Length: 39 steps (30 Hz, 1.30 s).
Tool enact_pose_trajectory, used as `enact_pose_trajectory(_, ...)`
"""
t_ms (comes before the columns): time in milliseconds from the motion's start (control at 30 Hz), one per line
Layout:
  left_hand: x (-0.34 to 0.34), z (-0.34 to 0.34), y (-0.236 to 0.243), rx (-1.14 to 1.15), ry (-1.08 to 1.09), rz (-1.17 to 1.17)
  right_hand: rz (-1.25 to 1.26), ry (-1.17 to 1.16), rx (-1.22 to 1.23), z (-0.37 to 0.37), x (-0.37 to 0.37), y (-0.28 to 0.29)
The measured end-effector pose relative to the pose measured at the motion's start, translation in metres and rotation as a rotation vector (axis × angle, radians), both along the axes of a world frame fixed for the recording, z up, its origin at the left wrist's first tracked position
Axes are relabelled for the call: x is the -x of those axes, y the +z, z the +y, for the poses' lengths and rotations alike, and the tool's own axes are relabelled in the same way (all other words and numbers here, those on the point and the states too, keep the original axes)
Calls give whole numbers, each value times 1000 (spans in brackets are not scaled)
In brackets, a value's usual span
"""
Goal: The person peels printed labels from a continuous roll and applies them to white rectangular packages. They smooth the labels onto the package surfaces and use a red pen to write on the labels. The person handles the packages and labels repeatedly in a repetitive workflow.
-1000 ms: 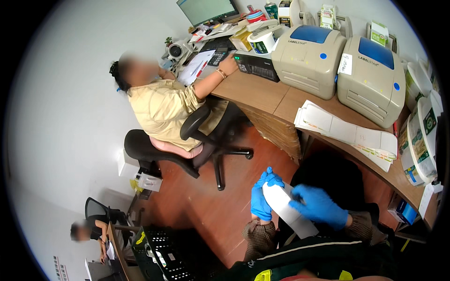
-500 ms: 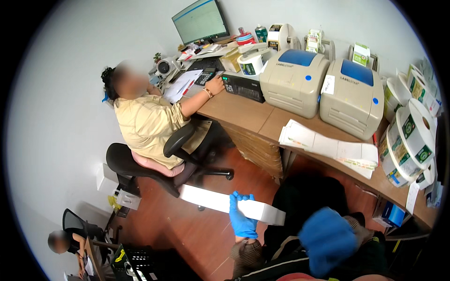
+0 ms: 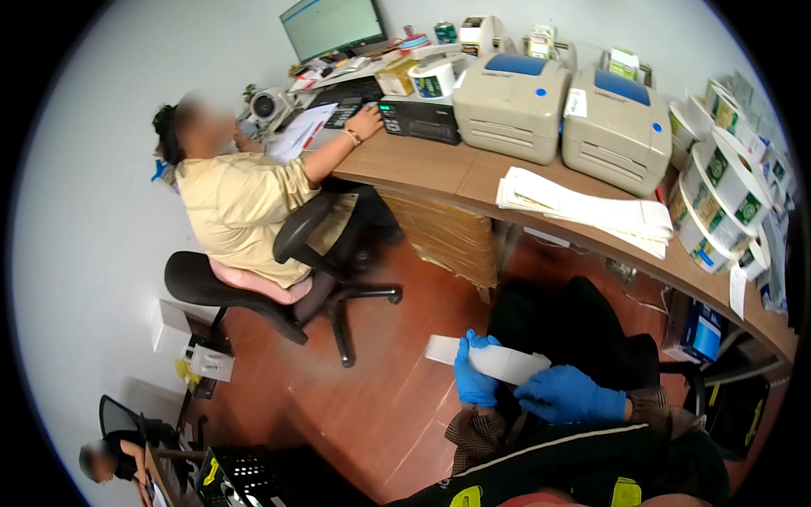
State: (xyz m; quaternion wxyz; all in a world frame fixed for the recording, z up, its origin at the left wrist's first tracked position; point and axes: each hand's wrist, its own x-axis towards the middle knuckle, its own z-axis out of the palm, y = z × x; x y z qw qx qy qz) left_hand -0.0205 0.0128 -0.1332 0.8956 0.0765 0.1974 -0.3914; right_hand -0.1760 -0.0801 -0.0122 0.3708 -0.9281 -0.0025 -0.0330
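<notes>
A folded band of white labels [image 3: 505,362] lies across my lap area, its backs or faces plain white. My left hand [image 3: 475,376], in a blue glove, is closed around its middle from below, with the thumb on the upper side. At the band's right end is my right hand [image 3: 568,395], also blue-gloved, its fingers curled and pressed to the lower corner. Those fingertips are partly hidden. More folded label strips [image 3: 583,207] lie in a stack on the desk's front edge, ahead of my hands.
Two beige label printers [image 3: 512,106] stand on the brown desk [image 3: 414,165], with label rolls [image 3: 722,190] piled at the right. A co-worker [image 3: 245,203] in a yellow shirt sits at left on a black chair [image 3: 236,291]. A black crate [image 3: 245,473] is at lower left.
My right hand has come left to the end of the label band. The band now looks shorter and reaches less far left. The view has shifted, so the desk sits higher.
</notes>
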Motion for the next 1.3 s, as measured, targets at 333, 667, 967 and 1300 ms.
enact_pose_trajectory(333, -2, -8, -1, -68, -138, -185, 5, 77, 15, 1, -7, -25)
enact_pose_trajectory(667, 12, -10, 15, -535, -229, -785, -245, -547, 247, -64, 71, 38)
enact_pose_trajectory(967, 62, -74, 75, -506, -458, -1081, -228, -1358, 401, -189, 221, 94)
enact_pose_trajectory(1300, 124, -175, 123, -48, -644, -154, 257, -717, 1046, -284, 27, 99)
